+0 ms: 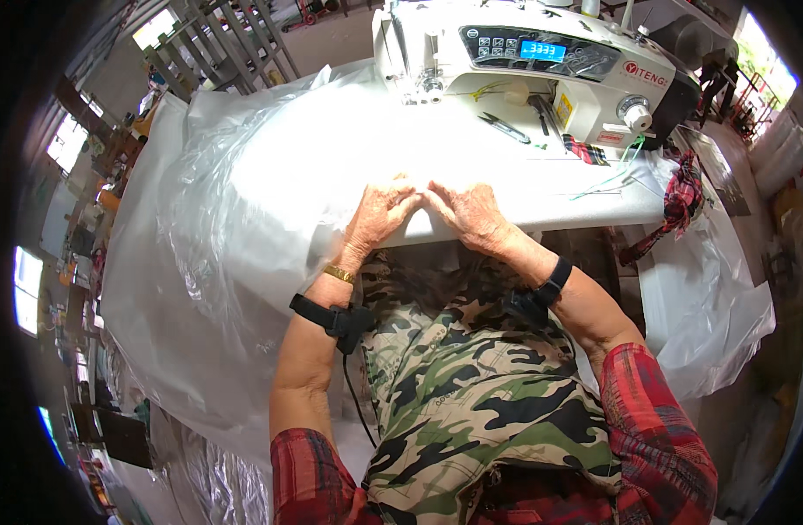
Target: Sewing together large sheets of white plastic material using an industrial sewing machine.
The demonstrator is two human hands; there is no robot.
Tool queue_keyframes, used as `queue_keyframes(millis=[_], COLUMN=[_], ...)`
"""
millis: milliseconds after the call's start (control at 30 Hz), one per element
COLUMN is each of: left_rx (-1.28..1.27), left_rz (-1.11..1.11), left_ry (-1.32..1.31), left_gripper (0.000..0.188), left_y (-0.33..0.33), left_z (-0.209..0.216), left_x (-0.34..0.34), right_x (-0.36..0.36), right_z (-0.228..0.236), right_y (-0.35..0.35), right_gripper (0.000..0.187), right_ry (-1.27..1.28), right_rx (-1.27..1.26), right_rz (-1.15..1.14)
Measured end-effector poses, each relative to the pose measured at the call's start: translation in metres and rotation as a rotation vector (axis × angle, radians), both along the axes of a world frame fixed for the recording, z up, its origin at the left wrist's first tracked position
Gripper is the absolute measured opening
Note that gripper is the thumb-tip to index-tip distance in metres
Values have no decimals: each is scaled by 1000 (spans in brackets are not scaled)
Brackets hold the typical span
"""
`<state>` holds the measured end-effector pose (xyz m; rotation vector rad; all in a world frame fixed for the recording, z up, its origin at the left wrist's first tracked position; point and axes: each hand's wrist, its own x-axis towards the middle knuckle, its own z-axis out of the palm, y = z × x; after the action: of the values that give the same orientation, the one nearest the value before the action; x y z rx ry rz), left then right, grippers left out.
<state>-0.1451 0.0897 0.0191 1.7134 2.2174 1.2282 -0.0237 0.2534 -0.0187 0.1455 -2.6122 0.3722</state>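
Observation:
My left hand (384,210) and my right hand (470,210) meet near the front edge of a white sewing table (585,199). Thumbs and fingertips are pinched together, almost touching, on the edge of a thin white plastic sheet. This plastic sheet (192,219) spreads widely over the table's left side and hangs down in creases. Strong glare washes out the part by my fingers, so its exact edge is hard to see. Beyond my hands stands a white sewing machine (524,48) with a lit blue display; its needle area (430,87) is ahead of them.
Dark thread snips (505,128) lie on the table below the machine arm. Red plaid cloth (684,197) hangs at the right corner, with green thread (624,171) beside it. More clear plastic (708,297) drapes at the right. A camouflage apron (489,385) covers my lap.

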Motion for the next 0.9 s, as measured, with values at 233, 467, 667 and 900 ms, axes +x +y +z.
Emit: queue_keyframes(millis=[233,467,667,900], left_rx=[-53,-75,90,109], left_rz=[84,145,212,262], left_ry=[75,39,-200,59], left_gripper=[17,19,25,23], left_y=[16,20,16,19], left_z=[-5,0,-17,-14], left_x=[-10,-7,-21,-8], right_x=[-21,-25,-23,-22], right_z=[18,10,16,13], right_y=[-10,-6,-12,-9], right_gripper=[17,17,15,15], right_ry=[157,214,141,149], right_rx=[-254,-175,-201,-181], right_rz=[-92,-159,-178,-163])
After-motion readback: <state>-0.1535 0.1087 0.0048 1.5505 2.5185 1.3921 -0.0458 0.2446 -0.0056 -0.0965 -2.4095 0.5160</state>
